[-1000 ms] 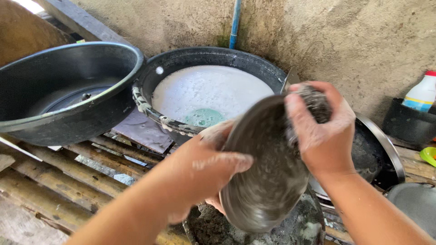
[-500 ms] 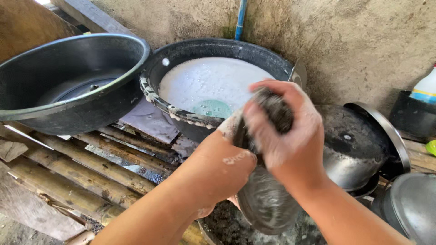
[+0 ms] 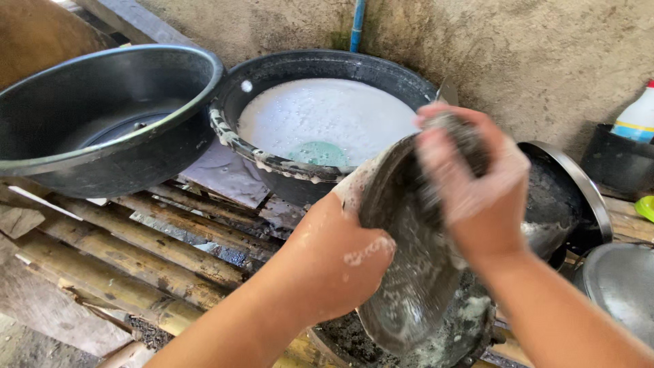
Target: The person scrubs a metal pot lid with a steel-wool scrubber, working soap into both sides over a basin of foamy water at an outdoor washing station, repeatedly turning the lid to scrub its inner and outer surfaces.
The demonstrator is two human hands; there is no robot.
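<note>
Bamboo-slat rack [image 3: 136, 252] against concrete wall [image 3: 545, 48]

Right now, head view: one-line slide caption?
Left hand grips a soapy pan while right hand scrubs it with a scourer, beside a basin of suds.

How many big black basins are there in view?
2: an empty black basin at the far left, and a basin of soapy water beside it against the wall. Others may sit outside the frame.
</note>
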